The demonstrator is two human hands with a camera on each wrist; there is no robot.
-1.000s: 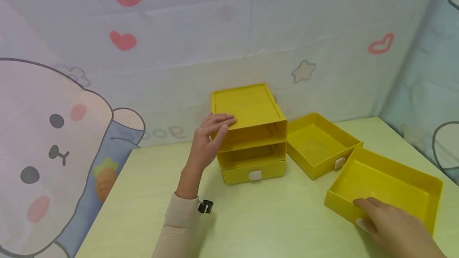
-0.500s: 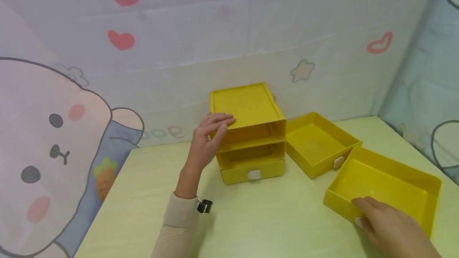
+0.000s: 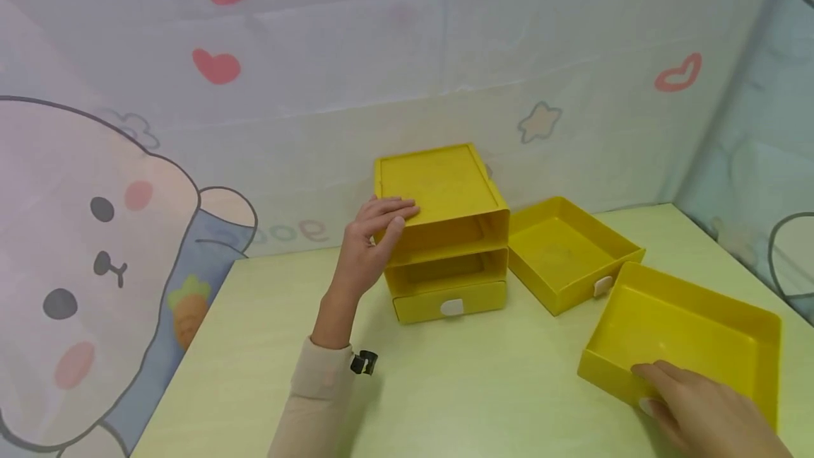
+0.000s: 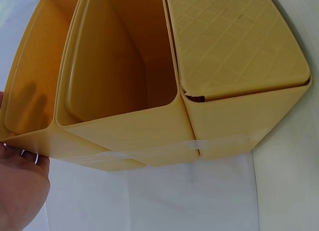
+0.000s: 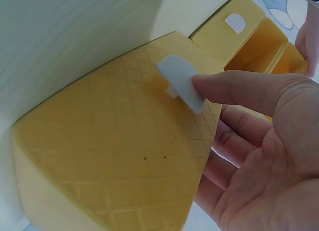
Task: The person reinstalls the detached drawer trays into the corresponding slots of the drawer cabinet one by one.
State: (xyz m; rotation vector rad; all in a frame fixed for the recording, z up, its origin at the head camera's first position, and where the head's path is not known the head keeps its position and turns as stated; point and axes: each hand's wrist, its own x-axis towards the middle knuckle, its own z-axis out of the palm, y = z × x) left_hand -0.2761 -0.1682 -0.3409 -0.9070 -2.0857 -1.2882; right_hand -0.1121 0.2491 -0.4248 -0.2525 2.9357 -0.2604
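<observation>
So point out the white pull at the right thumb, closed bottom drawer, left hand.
White pull [image 5: 181, 80], right wrist view, face.
Closed bottom drawer [image 3: 424, 307], head view, front.
Left hand [image 3: 365, 247], head view, thumb side.

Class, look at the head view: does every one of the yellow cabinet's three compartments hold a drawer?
No, the yellow cabinet has a drawer only at the bottom, and its two upper compartments have none.

Head view high, facing forward-down over table; wrist views close, tilted; all share drawer cabinet.
</observation>
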